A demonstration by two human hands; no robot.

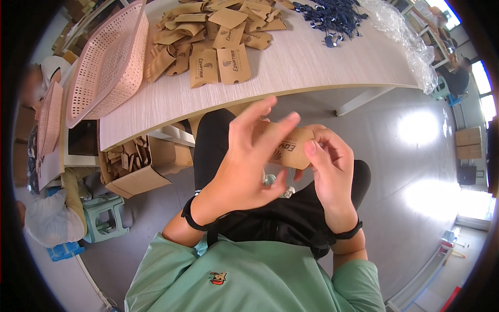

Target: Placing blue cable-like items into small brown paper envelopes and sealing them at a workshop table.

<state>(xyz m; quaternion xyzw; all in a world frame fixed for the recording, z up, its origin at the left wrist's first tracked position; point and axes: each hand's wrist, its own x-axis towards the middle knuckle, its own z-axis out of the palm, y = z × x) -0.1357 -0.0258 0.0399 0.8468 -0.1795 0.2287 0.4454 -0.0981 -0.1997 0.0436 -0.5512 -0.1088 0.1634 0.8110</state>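
In front of my lap, my right hand (pixel 333 165) pinches the right end of a small brown cardboard pillow box (pixel 295 150) with dark print, thumb on its near face. My left hand (pixel 248 162) is beside the box's left part, its fingers spread and partly covering it. Whether those fingers touch the box, I cannot tell. On the table beyond, a heap of similar brown pillow boxes (pixel 228 35) lies loosely stacked, two of them flat at its near edge. To the right of the heap is a tangle of dark blue corded earphones (pixel 332 20).
A pink perforated basket (pixel 136 67) stands on the table's left end. Clear plastic wrap (pixel 410 47) covers the far right edge. Under the table, an open carton (pixel 140 182) holds brown cardboard pieces. A green stool (pixel 104 216) and a seated person (pixel 54 218) are at left.
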